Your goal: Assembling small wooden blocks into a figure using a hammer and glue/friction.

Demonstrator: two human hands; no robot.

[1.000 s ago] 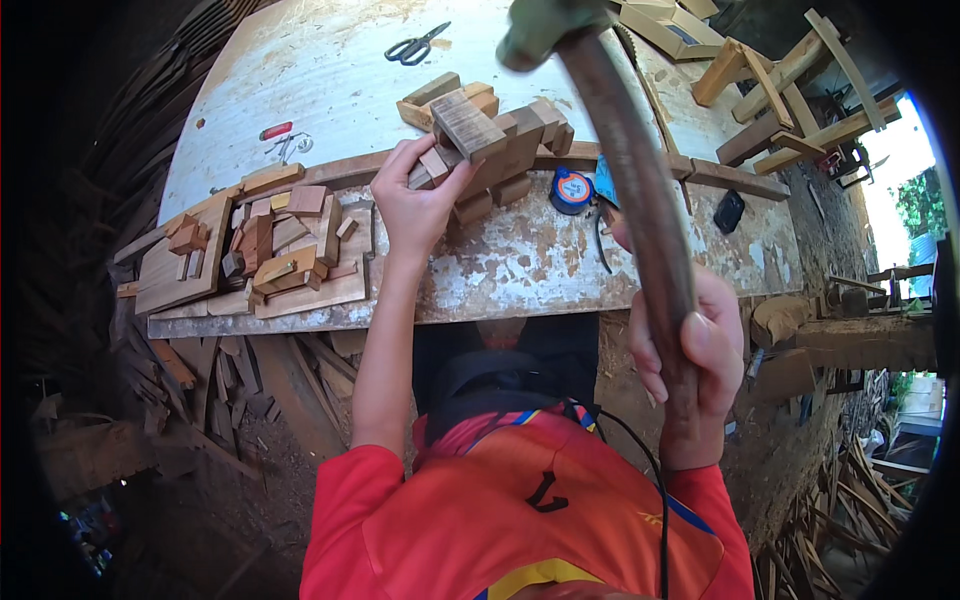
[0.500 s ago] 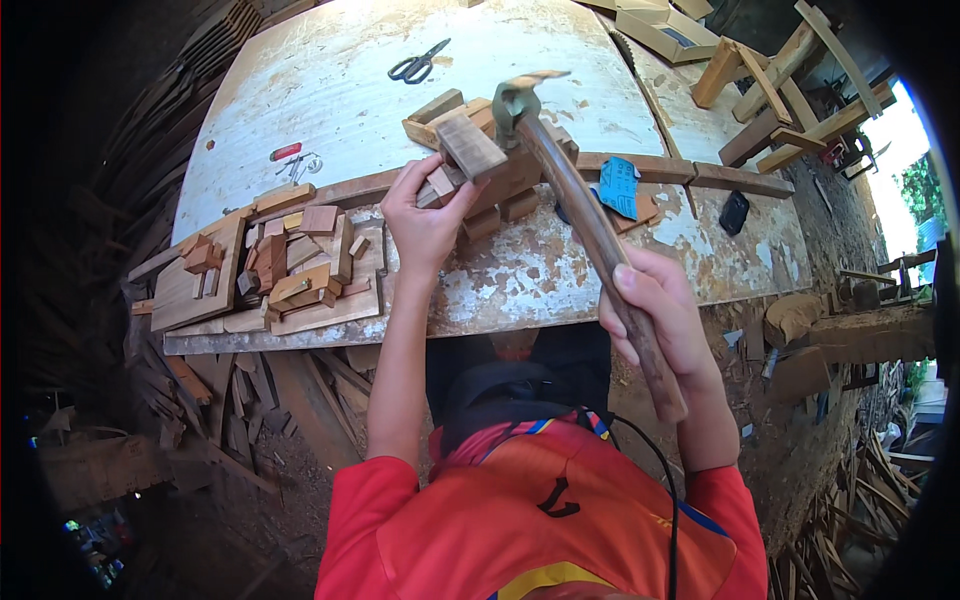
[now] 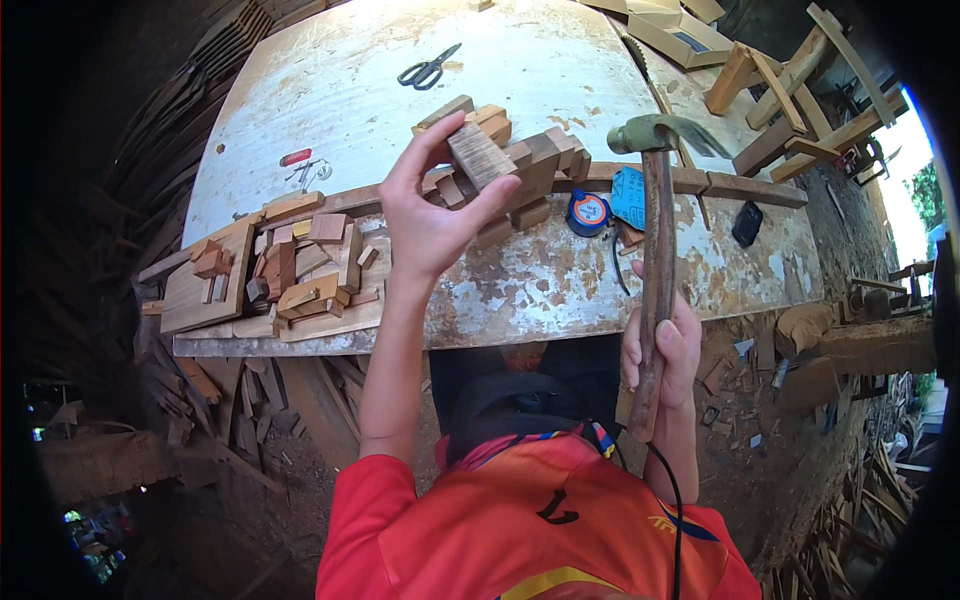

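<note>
Hammer (image 3: 657,250), wooden-handled, held upright in the right hand (image 3: 672,350), whose fingers closed round the lower handle, apparently leaving the head free, clear of the timber. Wooden block (image 3: 482,155), against a larger timber piece (image 3: 538,165) midway along the surface (image 3: 520,290); left hand's (image 3: 425,220) fingers were set wide, forefinger and thumb on opposite edges, presumably to steady it. Tape measure (image 3: 588,213) and blue sheet (image 3: 627,198), right of the piece, probably kept within reach. Offcuts (image 3: 325,250), heaped at left. Remaining left fingers were mostly hidden, as was the support beneath the piece; the handle cut across the sheet. Whether block and piece were joined could not be told.
</note>
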